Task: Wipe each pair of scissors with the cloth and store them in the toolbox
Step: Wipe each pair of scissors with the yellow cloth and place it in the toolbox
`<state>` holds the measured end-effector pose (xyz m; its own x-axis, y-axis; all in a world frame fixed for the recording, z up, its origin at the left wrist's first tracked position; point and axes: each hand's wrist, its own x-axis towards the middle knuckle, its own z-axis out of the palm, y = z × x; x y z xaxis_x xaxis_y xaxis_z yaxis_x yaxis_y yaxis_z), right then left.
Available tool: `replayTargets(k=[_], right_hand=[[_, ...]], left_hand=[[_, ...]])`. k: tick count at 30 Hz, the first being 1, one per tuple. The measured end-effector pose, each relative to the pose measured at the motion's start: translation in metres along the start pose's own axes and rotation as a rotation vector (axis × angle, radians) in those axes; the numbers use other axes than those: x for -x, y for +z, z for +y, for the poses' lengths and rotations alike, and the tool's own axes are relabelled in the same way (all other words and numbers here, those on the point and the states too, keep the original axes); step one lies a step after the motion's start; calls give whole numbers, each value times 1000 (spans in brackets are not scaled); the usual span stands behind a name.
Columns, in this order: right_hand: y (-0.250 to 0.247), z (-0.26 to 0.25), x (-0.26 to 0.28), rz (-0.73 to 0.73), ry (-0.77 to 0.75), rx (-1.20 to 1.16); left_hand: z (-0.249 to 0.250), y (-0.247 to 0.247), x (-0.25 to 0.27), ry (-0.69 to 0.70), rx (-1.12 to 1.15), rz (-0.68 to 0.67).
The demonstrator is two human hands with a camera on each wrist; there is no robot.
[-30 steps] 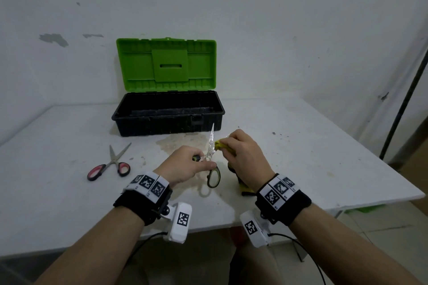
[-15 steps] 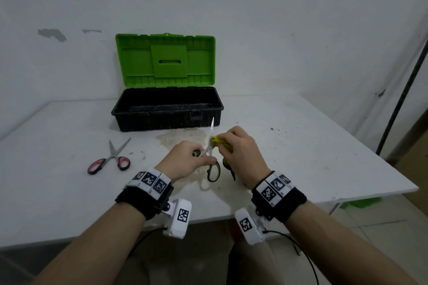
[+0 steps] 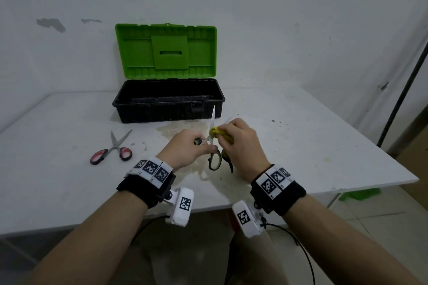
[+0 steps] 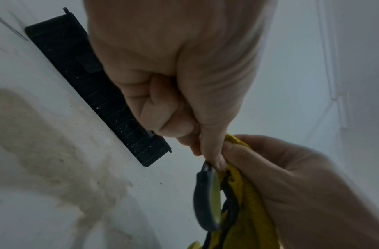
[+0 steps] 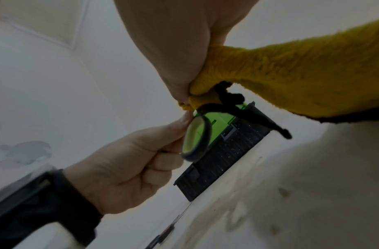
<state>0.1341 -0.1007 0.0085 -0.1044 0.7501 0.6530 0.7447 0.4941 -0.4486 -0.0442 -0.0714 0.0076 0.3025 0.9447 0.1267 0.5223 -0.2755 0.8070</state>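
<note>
My left hand (image 3: 185, 149) grips a pair of scissors with black and yellow-green handles (image 3: 214, 159) near the pivot, blades open and pointing up toward the toolbox. My right hand (image 3: 240, 143) holds a yellow cloth (image 3: 216, 133) pinched round one blade. In the left wrist view the handle loop (image 4: 206, 200) hangs below my thumb, with the cloth (image 4: 248, 210) beside it. The right wrist view shows the cloth (image 5: 290, 75) trailing from my fist over the loop (image 5: 197, 139). A second pair with red handles (image 3: 113, 151) lies on the table at the left. The black toolbox (image 3: 168, 102) stands open, green lid (image 3: 166, 50) upright.
The white table (image 3: 324, 146) has a brownish stain (image 3: 183, 128) in front of the toolbox. A wall rises right behind the box. A dark pole (image 3: 403, 90) leans at the right, past the table's edge. The table's near edge runs just under my wrists.
Both hands have stayed in place over the stain. The cloth has slid a little along the blade, and the head view has shifted slightly.
</note>
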Motion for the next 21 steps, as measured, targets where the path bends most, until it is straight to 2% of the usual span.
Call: replayTargets(k=[7, 13, 21], right_hand=[[-14, 15, -20, 120, 83, 6], [-9, 1, -4, 22, 10, -39], [1, 5, -14, 25, 13, -30]], left_hand=[[-7, -2, 5, -2, -17, 1], [-9, -2, 4, -28, -2, -11], [-8, -5, 0, -21, -15, -24]])
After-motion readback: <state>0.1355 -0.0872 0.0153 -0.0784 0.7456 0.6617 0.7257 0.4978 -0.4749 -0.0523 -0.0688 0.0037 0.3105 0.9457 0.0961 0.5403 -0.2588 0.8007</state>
